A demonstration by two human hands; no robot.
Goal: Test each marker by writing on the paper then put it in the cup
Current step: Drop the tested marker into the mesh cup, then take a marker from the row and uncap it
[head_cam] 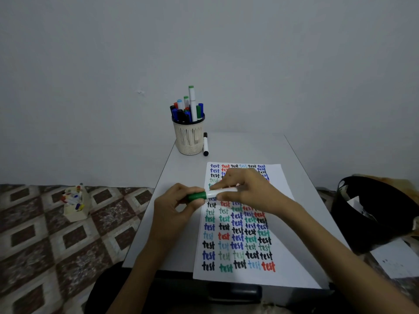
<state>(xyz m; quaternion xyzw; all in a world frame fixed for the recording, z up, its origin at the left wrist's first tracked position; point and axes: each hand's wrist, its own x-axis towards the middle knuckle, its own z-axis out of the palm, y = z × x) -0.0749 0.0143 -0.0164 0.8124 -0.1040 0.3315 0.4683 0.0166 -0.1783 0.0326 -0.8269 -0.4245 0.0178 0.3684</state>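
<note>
Both hands on one green marker (212,194)
Left hand (175,206) grips its green cap, right hand (246,192) pinches the white barrel (over the paper (292,252)).

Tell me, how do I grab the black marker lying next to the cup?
Take the black marker by its white middle, coming down from above and a bit from the right. It lies flat on the table, so your thumb and fingers can pinch its round sides. The cup stands close on its left, leaving little room there.
</note>
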